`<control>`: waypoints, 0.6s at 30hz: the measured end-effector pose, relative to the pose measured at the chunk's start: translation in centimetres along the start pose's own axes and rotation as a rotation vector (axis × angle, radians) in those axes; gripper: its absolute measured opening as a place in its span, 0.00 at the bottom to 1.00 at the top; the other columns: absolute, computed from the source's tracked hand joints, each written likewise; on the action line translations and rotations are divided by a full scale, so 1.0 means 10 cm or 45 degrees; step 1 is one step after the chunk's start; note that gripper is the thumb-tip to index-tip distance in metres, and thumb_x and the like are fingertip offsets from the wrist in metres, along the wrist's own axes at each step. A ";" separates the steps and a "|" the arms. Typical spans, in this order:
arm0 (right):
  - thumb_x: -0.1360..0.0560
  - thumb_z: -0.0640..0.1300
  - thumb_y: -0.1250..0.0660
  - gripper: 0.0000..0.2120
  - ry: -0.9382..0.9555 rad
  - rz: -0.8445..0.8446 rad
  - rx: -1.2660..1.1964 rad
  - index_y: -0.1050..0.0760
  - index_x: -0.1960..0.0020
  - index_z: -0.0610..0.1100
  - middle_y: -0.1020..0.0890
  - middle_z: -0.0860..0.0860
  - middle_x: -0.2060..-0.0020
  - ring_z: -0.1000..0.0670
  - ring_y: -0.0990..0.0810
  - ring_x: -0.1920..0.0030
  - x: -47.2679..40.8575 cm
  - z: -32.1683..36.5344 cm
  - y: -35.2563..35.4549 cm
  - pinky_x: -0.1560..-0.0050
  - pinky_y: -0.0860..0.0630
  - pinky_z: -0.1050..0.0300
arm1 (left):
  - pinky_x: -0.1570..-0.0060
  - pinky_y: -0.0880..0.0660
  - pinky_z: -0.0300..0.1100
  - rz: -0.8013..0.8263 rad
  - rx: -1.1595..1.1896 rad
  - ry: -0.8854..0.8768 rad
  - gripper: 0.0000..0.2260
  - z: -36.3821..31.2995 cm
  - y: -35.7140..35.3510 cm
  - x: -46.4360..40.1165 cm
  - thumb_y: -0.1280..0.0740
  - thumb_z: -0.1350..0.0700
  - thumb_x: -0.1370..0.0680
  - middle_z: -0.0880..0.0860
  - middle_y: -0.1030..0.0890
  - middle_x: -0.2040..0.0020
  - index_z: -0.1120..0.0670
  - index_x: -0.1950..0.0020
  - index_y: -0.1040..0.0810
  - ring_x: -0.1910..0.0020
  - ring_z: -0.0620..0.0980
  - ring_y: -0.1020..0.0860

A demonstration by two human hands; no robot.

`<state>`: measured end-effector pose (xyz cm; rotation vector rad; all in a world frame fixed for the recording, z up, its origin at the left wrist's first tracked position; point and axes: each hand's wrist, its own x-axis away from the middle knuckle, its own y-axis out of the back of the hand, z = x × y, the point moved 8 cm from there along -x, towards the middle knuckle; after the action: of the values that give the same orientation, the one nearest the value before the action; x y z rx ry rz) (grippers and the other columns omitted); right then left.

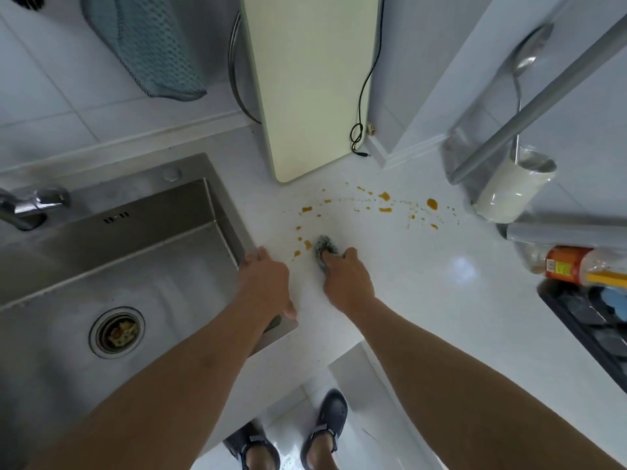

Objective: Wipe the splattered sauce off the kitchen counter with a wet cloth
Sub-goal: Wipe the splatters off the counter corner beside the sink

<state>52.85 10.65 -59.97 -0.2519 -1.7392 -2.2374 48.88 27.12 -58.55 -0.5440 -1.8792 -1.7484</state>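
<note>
My right hand (346, 283) is curled over a bunched grey cloth (326, 250), fingers pressing it onto the white counter (424, 283) just right of the sink (101, 266). My left hand (266, 283) rests with fingers relaxed on the sink's right rim, holding nothing. The cloth is wadded into a lump, so I cannot tell a clear long axis; the free end sticks out beyond my fingertips, away from me. It sits under and ahead of my right hand, mostly covered by the fingers. The sauce (383, 205) lies in an arc of orange drops, starting just left of the cloth, between it and the sink, and curving away from the sink to the far right. Beyond the arc a pale cutting board (312, 89) leans upright against the wall, a black cable (364, 96) beside it. Far right of the sink stand a white roll (509, 191) and an orange-labelled bottle (570, 264). A teal towel (146, 45) hangs above the sink.
</note>
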 end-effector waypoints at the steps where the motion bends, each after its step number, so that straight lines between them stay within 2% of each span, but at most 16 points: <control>1: 0.20 0.43 0.42 0.21 0.013 -0.007 0.013 0.28 0.29 0.54 0.33 0.45 0.46 0.38 0.23 0.50 0.04 -0.14 0.03 0.47 0.24 0.49 | 0.27 0.31 0.58 -0.001 0.004 0.004 0.43 0.00 0.00 0.00 0.20 0.33 0.36 0.64 0.38 0.20 0.55 0.29 0.25 0.25 0.66 0.35; 3: 0.21 0.41 0.41 0.23 -0.093 -0.024 0.022 0.28 0.29 0.54 0.32 0.44 0.46 0.39 0.23 0.50 0.04 -0.58 0.13 0.49 0.24 0.50 | 0.27 0.31 0.58 0.002 -0.016 0.002 0.45 0.00 -0.01 -0.02 0.20 0.32 0.36 0.63 0.40 0.19 0.56 0.27 0.27 0.24 0.66 0.36; 6: 0.23 0.39 0.42 0.26 -0.396 -0.101 0.016 0.30 0.26 0.55 0.33 0.43 0.43 0.39 0.25 0.51 -0.13 -1.12 0.36 0.49 0.24 0.50 | 0.26 0.31 0.59 0.022 -0.015 0.002 0.46 -0.04 -0.01 -0.03 0.20 0.33 0.36 0.64 0.42 0.18 0.56 0.26 0.28 0.23 0.67 0.37; 8: 0.23 0.39 0.40 0.25 -0.571 -0.114 -0.082 0.29 0.27 0.53 0.34 0.43 0.41 0.37 0.24 0.47 -0.28 -1.12 0.40 0.49 0.24 0.50 | 0.28 0.30 0.59 0.035 -0.045 0.008 0.45 -0.05 0.01 -0.05 0.19 0.34 0.36 0.64 0.39 0.20 0.56 0.27 0.27 0.24 0.67 0.34; 9: 0.23 0.40 0.39 0.24 -0.578 -0.121 -0.086 0.28 0.28 0.52 0.34 0.43 0.40 0.37 0.24 0.45 -0.35 -1.00 0.38 0.49 0.23 0.50 | 0.29 0.29 0.59 0.044 -0.063 0.007 0.44 -0.06 0.01 -0.08 0.19 0.34 0.36 0.64 0.38 0.21 0.56 0.28 0.26 0.25 0.67 0.33; 12: 0.22 0.42 0.40 0.23 -0.374 -0.133 -0.037 0.30 0.28 0.52 0.34 0.43 0.40 0.39 0.25 0.44 -0.37 -0.31 0.24 0.48 0.24 0.49 | 0.34 0.26 0.57 0.034 -0.105 -0.002 0.41 -0.09 0.04 -0.11 0.19 0.32 0.38 0.63 0.30 0.28 0.54 0.33 0.23 0.29 0.65 0.29; 15: 0.21 0.44 0.41 0.23 -0.089 -0.055 0.021 0.32 0.27 0.53 0.34 0.43 0.41 0.39 0.26 0.45 -0.22 0.26 0.02 0.51 0.25 0.49 | 0.45 0.25 0.48 -0.001 -0.145 -0.057 0.35 -0.09 0.10 -0.08 0.21 0.29 0.38 0.53 0.23 0.45 0.51 0.43 0.23 0.40 0.56 0.23; 18: 0.22 0.43 0.40 0.24 0.052 0.033 0.043 0.33 0.27 0.57 0.34 0.44 0.42 0.39 0.26 0.45 -0.07 0.23 -0.04 0.52 0.23 0.48 | 0.54 0.21 0.45 -0.088 -0.053 -0.084 0.32 -0.07 0.30 -0.12 0.22 0.28 0.38 0.49 0.23 0.59 0.52 0.50 0.24 0.54 0.53 0.19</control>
<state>53.27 13.02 -60.01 -0.2185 -1.7408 -2.1775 51.70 26.72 -56.91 -0.5651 -1.9321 -1.8382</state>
